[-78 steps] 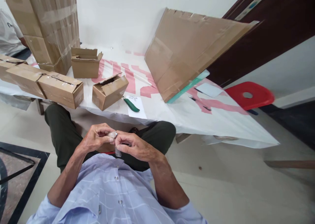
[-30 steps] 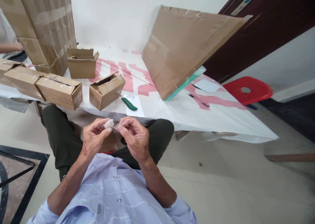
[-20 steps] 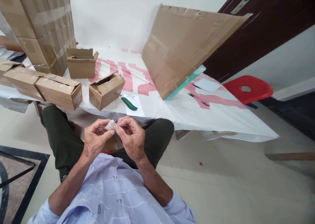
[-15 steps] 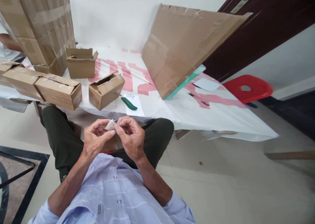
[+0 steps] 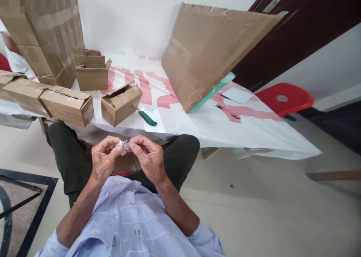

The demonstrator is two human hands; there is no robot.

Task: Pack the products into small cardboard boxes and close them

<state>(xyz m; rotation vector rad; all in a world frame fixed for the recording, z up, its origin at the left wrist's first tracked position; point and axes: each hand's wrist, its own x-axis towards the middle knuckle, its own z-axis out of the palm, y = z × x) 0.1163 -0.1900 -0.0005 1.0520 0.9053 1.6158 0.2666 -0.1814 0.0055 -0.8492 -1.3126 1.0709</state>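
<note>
Above my lap, my left hand (image 5: pixel 105 156) and my right hand (image 5: pixel 149 156) face each other at a small crumpled clear plastic bag (image 5: pixel 124 145). The left thumb and fingers pinch its left side, where something whitish shows. The right thumb and forefinger pinch its right end. What lies inside the plastic is too small to make out. In front of my hands, on the table edge, a green-handled folding knife or cutter (image 5: pixel 147 118) rests on a white paper (image 5: pixel 158 126) with writing. Beside it stands a small open cardboard box (image 5: pixel 122 104).
Several cardboard boxes (image 5: pixel 67 102) line the table's left edge, with a tall taped stack (image 5: pixel 53 42) behind. An open box (image 5: pixel 91 76) stands farther back. A large cardboard sheet (image 5: pixel 214 50) leans at the wall. A red stool (image 5: pixel 284 99) stands right. Another person's arm (image 5: pixel 11 43) shows far left.
My hands first worked close together, then drew slightly apart, with the clear plastic now stretched between them. The other person has moved, and a hand now shows behind the tall stack.
</note>
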